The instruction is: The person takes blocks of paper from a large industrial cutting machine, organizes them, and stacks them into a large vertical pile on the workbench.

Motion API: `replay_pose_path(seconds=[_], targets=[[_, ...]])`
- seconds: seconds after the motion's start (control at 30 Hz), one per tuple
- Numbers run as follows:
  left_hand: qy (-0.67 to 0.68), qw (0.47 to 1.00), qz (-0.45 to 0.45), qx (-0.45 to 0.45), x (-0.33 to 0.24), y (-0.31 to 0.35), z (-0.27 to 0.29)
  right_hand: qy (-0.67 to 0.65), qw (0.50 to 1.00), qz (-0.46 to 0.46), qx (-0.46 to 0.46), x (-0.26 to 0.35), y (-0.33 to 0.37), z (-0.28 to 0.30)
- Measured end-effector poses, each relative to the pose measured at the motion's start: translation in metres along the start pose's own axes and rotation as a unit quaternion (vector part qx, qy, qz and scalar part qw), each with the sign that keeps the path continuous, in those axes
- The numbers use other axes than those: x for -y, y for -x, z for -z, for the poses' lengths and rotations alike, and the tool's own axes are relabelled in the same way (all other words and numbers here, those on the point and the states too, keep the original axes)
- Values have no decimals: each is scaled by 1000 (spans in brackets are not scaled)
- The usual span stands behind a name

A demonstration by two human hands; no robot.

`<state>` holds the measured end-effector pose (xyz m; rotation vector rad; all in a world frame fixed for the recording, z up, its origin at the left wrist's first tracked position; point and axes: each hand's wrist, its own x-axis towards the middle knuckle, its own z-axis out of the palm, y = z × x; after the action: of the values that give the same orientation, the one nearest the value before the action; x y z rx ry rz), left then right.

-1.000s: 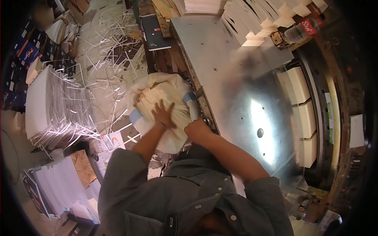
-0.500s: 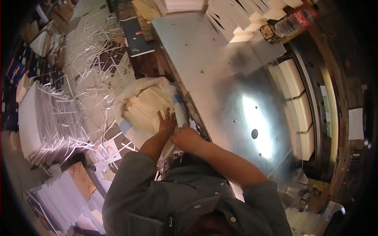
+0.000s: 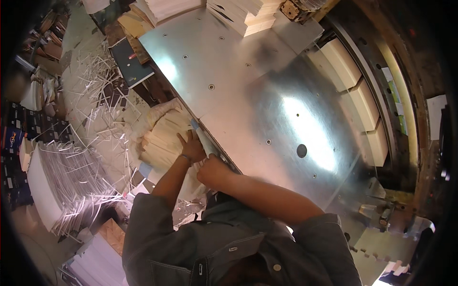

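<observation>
Head: hands close, left splayed.

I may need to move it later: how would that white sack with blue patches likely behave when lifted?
The crumpled white sack with blue patches would probably sag, as its rim folds softly. The loose cream paper pieces heaped at its mouth could spill if it tipped. Filled high with paper, it may feel heavy.

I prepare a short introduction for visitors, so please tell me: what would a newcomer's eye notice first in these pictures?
Probably the big white glare on the right part of the metal table. Next, the pale paper strips strewn over the floor at left, and near the middle, the sack of cream paper beside the table's left edge.
</observation>
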<state>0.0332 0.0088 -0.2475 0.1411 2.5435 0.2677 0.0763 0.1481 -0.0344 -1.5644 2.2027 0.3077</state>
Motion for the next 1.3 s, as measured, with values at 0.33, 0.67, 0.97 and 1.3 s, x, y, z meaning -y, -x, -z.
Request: replay_pose_path(seconds=[0.33, 0.67, 0.97, 1.3], targets=[[249, 963, -69, -80, 88, 6, 107, 24, 999, -29, 1, 8, -2, 9], [201, 934, 164, -245, 257, -80, 109, 41, 999, -18, 19, 10, -2, 17], [145, 923, 194, -299, 180, -39, 143, 31, 998, -39, 24, 7, -8, 7], [349, 691, -45, -631, 16, 118, 173, -31, 997, 19, -66, 0, -23, 15]])
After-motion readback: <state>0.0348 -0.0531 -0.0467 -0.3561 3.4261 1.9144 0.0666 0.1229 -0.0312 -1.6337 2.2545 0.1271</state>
